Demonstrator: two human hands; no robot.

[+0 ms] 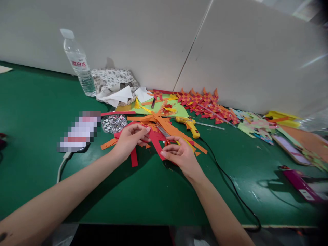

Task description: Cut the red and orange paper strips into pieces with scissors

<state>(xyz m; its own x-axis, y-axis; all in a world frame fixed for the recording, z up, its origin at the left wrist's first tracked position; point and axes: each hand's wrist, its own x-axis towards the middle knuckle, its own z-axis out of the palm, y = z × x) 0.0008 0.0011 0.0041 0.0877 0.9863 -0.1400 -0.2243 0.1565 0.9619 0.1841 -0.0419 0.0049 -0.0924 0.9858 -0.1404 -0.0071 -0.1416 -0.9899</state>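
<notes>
Between my two hands stretches a red paper strip (156, 143), held up over the table. My left hand (133, 137) pinches its upper end between thumb and fingers. The lower end is in the closed fingers of my right hand (179, 152). Just behind my right hand lie scissors (163, 130), their handles partly hidden by it. Orange paper strips (169, 128) and red scraps lie in a loose pile behind and under both hands. Another red strip (134, 157) hangs or lies below my left hand; which one I cannot tell.
A clear box of googly eyes (114, 123) and a blurred-out phone (82, 131) are at left. Behind stand a water bottle (80, 65) and a patterned pouch (112, 80). A yellow glue gun (189, 126) trails a black cord; woven paper fish (205, 104) lie along the wall.
</notes>
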